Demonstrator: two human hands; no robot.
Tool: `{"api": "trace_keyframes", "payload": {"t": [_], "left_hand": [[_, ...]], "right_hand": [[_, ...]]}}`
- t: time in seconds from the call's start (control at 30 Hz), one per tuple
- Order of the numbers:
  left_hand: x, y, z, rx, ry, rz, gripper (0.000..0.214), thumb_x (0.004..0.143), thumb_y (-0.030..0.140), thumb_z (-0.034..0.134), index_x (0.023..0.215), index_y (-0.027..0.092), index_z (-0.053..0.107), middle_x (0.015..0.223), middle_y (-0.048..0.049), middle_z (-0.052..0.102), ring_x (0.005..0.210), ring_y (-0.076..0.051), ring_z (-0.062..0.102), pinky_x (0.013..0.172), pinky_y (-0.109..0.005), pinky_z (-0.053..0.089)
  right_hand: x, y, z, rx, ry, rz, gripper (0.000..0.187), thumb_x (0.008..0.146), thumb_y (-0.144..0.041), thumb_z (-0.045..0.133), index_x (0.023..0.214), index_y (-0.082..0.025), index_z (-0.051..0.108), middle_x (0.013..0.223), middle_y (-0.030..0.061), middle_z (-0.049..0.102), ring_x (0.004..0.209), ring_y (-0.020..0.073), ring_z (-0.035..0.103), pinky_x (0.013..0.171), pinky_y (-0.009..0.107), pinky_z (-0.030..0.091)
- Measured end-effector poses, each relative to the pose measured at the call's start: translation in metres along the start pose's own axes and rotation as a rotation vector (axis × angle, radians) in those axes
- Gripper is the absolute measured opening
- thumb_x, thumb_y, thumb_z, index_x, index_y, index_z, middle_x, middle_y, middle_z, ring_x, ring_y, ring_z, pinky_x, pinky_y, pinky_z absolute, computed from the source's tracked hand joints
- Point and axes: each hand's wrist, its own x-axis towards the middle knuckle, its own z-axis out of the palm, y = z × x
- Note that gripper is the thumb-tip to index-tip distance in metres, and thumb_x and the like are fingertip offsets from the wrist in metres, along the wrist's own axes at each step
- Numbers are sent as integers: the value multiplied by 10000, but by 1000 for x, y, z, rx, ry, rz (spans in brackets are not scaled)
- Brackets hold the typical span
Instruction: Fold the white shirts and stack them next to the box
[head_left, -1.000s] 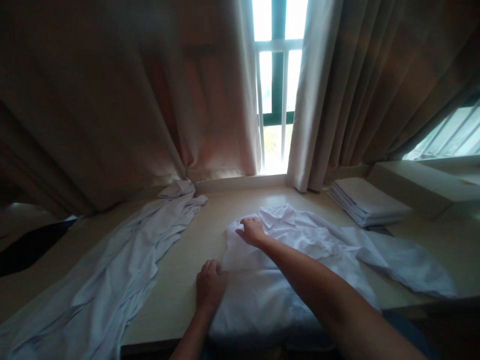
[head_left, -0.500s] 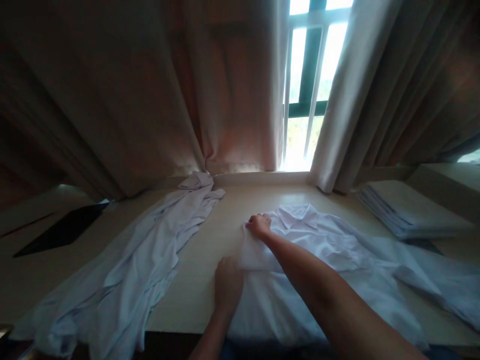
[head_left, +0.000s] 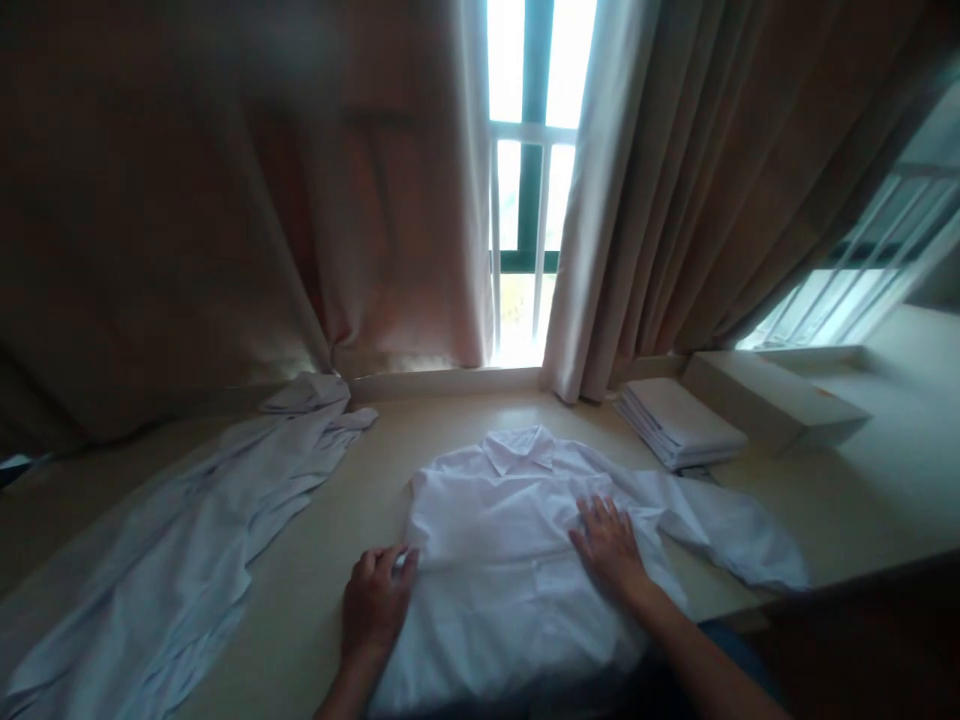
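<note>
Curtains (head_left: 225,200): brown, drawn across the back, parted at a bright window (head_left: 517,180).
Tabletop (head_left: 420,430): pale, runs below the window.
Loose garments (head_left: 187,530): white, crumpled, strewn along the left, well apart from both hands.
White shirt (head_left: 495,560): flat at centre, by the near edge, collar away from the person (one sleeve trails right).
Folded stack (head_left: 679,420): white, far right.
Right hand (head_left: 609,545): palm down on the shirt's right side, fingers spread, gripping nothing.
Left hand (head_left: 375,600): at the shirt's left edge, fingers curled against the cloth; cannot tell if pinched.
</note>
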Motion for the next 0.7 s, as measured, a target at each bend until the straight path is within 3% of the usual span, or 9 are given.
{"api": "trace_keyframes", "payload": {"t": [0.13,0.23,0.53,0.7], "left_hand": [[3,3,5,94,-8,-24,315,862,412,475,997,186,647,1001,-98,593,957,-240,554,898,-362,438],[5,3,6,135,-25,-57,295,861,387,456,978,181,630,1006,-108,601,971,-250,545,912,-368,425],[2,5,6,198,-32,-28,301,866,401,416,925,186,618,967,-103,587,960,-247,559,901,-359,418],[14,4,-1,143,-101,-118,400,872,476,400,1009,165,611,1017,-115,613,984,-247,570,908,-355,430]], "right_hand": [[-13,28,1,16,38,-4,620,956,-539,322,1485,-215,329,1548,87,285,1433,262,212,1151,465,148],[-11,35,0,26,40,40,578,974,-500,289,1444,-187,410,1517,90,351,1417,252,258,1157,438,151],[-3,42,4,34,52,84,633,961,-530,285,1447,-142,406,1503,105,370,1416,248,260,1165,415,115],[-3,41,11,6,76,90,617,951,-506,323,1431,-132,430,1500,119,371,1409,266,272,1167,436,91]]}}
